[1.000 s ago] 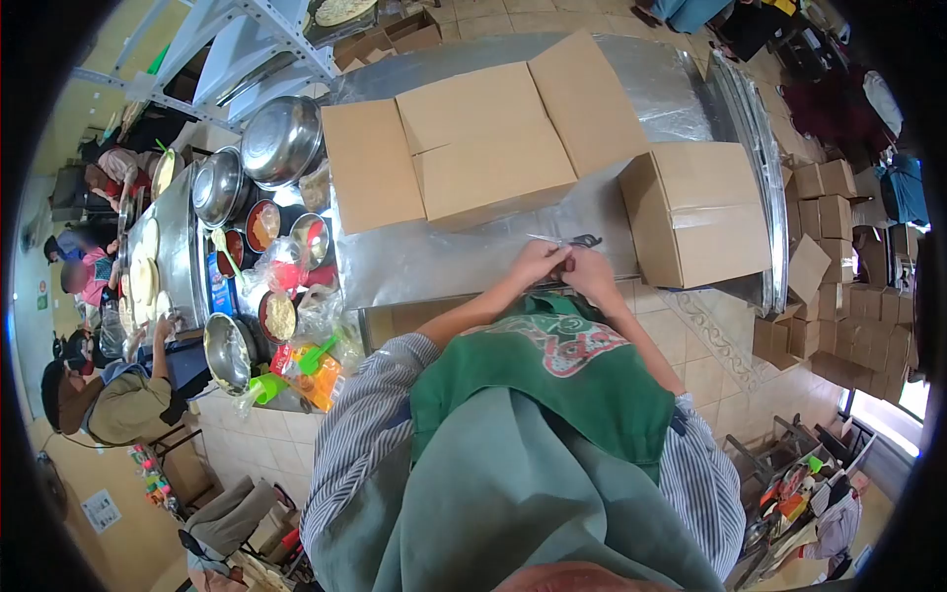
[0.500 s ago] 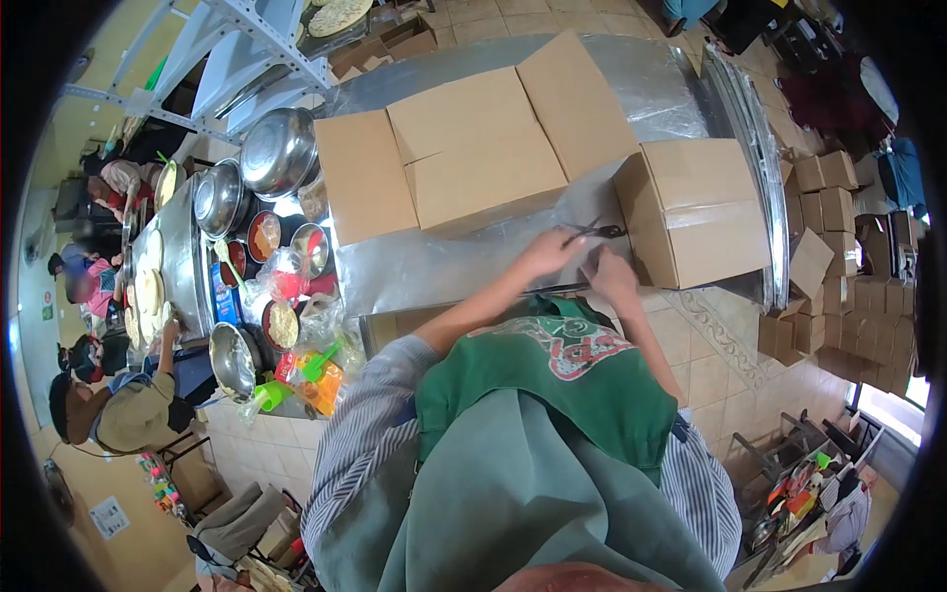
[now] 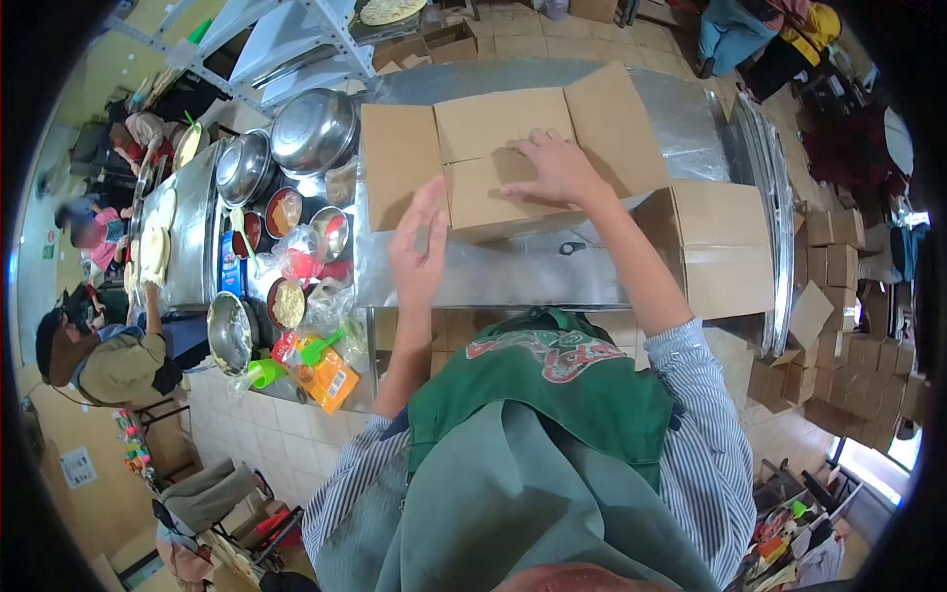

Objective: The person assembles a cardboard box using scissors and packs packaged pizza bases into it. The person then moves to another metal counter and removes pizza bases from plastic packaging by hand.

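An open cardboard box (image 3: 503, 192) with its flaps spread lies on the metal table. My right hand (image 3: 554, 170) is over its middle, fingers spread, seemingly touching the cardboard. My left hand (image 3: 419, 247) is upright beside the box's left flap (image 3: 402, 148), fingers stretched out and holding nothing; whether it touches the flap I cannot tell. Scissors (image 3: 572, 248) with dark handles rest on the table in front of the box. Just right of them stands a taped cardboard box (image 3: 725, 242), near my right forearm.
Steel bowls (image 3: 314, 133) and small bowls of food crowd the table's left end, near an orange packet (image 3: 327, 380). Stacked metal sheets (image 3: 774, 217) stand at the right. More cartons (image 3: 853, 375) are piled beyond. A co-worker (image 3: 123, 360) works at a table on the left.
Both my hands have left the spot by the scissors. The right has moved up over the open box, the left across to its left flap. The scissors lie on the table.
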Available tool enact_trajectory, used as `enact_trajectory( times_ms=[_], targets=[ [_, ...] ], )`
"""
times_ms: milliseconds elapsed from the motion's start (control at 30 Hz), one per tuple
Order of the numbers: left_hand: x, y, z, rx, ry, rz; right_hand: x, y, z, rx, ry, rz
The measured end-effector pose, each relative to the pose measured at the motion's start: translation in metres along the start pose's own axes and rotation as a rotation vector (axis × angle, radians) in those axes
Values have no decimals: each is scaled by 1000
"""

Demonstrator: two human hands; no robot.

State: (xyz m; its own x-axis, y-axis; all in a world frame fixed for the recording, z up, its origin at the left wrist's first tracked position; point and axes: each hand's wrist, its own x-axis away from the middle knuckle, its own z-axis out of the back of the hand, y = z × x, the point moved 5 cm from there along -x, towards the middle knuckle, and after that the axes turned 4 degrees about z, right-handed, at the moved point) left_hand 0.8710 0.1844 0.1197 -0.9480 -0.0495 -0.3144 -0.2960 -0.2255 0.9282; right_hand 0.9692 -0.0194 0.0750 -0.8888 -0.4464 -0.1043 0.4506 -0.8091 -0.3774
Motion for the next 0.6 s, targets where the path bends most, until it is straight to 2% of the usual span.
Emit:
enact_trajectory(
  times_ms=[167,267,367,433,500,567,600],
  targets=[
    [26,6,15,-324,193,-82,-12,4,12,53,-83,63],
    [35,-2,17,-182,229,-21,-21,-13,43,48,-75,178],
    [35,-2,14,-150,140,30,6,-50,69,23,-117,347],
    [34,-9,10,51,43,107,37,-75,71,-1,-117,384],
    [33,-16,4,253,-55,179,64,-78,62,-100,2,389],
    [33,-23,-3,454,-154,247,95,-82,40,46,10,391],
    [37,-28,-6,385,-189,292,109,-81,23,-18,-7,356]
  ],
)
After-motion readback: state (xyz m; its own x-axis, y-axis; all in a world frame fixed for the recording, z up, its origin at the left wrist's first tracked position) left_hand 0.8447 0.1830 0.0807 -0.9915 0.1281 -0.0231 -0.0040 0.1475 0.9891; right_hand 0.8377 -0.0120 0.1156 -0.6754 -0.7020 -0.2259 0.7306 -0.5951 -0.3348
